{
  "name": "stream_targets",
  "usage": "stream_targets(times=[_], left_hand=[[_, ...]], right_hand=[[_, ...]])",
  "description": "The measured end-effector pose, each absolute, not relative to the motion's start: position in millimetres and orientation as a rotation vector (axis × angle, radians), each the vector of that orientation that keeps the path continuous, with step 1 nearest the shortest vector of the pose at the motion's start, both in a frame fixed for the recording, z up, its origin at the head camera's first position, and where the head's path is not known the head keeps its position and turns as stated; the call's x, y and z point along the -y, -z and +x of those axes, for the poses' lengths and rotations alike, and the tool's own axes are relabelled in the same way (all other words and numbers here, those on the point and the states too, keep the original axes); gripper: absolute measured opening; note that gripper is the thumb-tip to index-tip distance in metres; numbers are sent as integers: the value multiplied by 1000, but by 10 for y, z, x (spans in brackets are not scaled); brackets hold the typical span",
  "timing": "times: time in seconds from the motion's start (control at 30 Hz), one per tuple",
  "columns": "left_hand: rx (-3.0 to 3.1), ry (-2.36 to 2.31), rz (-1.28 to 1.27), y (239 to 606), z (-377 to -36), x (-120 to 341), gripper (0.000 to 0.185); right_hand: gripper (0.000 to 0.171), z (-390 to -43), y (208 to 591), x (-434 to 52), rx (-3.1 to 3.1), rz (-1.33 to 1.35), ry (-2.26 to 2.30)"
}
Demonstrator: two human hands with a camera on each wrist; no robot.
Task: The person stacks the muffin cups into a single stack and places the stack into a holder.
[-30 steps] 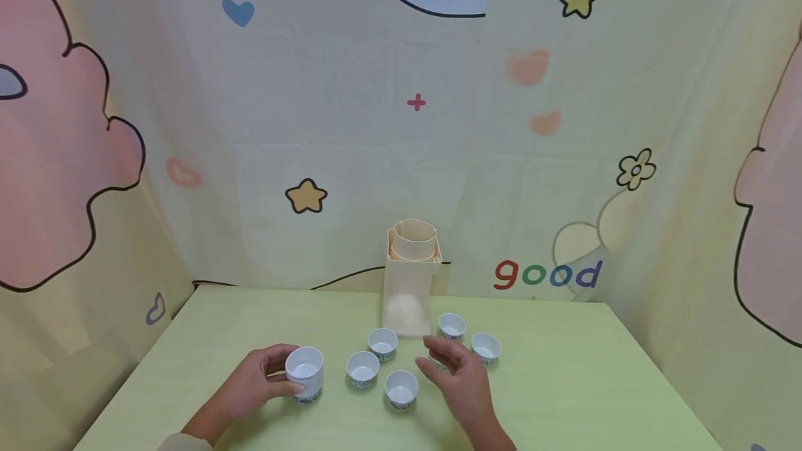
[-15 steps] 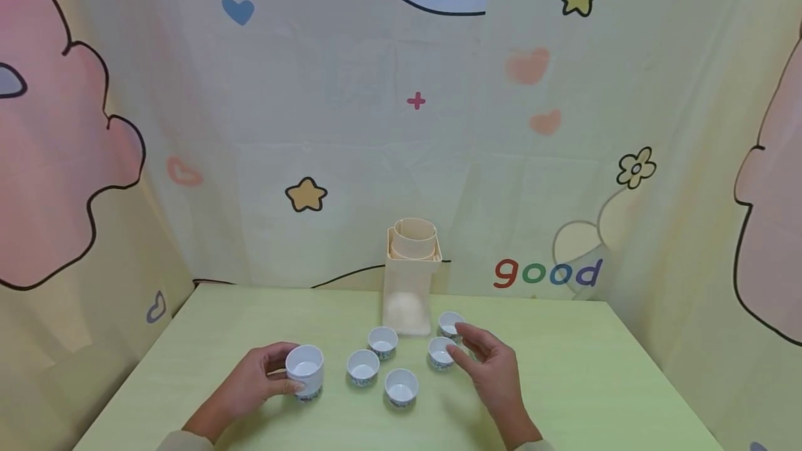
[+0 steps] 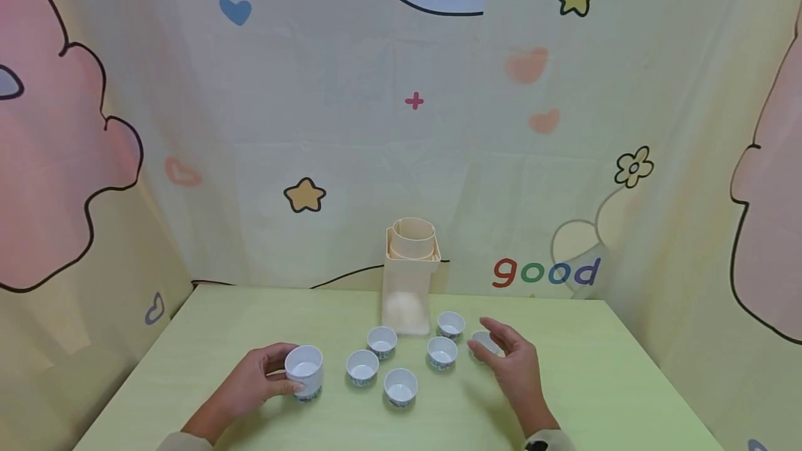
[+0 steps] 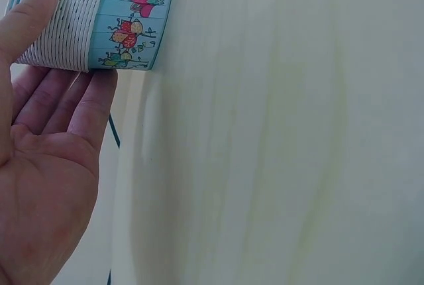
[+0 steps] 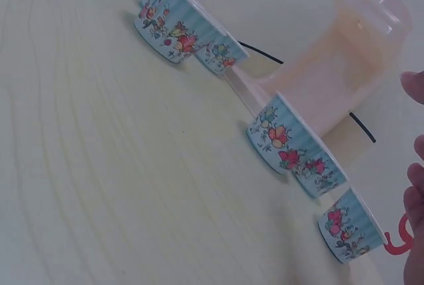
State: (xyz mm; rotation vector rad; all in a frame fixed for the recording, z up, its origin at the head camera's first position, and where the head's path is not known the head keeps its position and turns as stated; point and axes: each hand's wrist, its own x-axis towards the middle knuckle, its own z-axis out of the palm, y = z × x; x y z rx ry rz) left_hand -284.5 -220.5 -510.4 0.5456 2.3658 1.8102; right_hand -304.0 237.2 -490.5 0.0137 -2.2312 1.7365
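Observation:
My left hand (image 3: 263, 374) grips a stack of nested paper cups (image 3: 305, 370) at the left of the table. In the left wrist view the thumb lies across the white ribbed rims of the stack (image 4: 66, 23), with fingers underneath; the lowest cup shows a light blue side with printed flowers. My right hand (image 3: 514, 367) hovers with thumb and fingers parted around the rightmost single paper cup (image 3: 481, 344), partly covering it in the head view. In the right wrist view that cup (image 5: 351, 228) stands upright on the table, with fingertips (image 5: 414, 86) at the right edge.
Between the hands stand several single paper cups, including a front one (image 3: 401, 388), a left one (image 3: 362, 368) and a right one (image 3: 442, 353). Behind them rises a cream-coloured dispenser (image 3: 406, 291) with a round tube on top, near the table's (image 3: 250, 312) back edge.
My right hand has moved right, from over the cup right of centre to the rightmost cup. The cup it covered is now in plain sight. My left hand keeps its hold on the stack.

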Motion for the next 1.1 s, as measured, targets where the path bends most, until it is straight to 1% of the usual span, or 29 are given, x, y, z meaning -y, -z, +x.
stream_targets(times=[0.4,0.57,0.93,1.1], left_hand=[[-2369,-1814,540,5125,-2846,2210,71],[-2353,-1829,540,5130,-2857,2219,72],[-2351,-1829,555,5120,-2857,2224,71],[-2358,-1823,553,5118,-2850,2223,70]], right_hand=[[62,-3175,4977,-2597,2317,-12,-1683],[68,-3222,4982,-2633,2365,-12,-1675],[69,-3315,5077,-2687,2471,-33,-1618],[74,-3340,5118,-2688,2546,-69,-1570]])
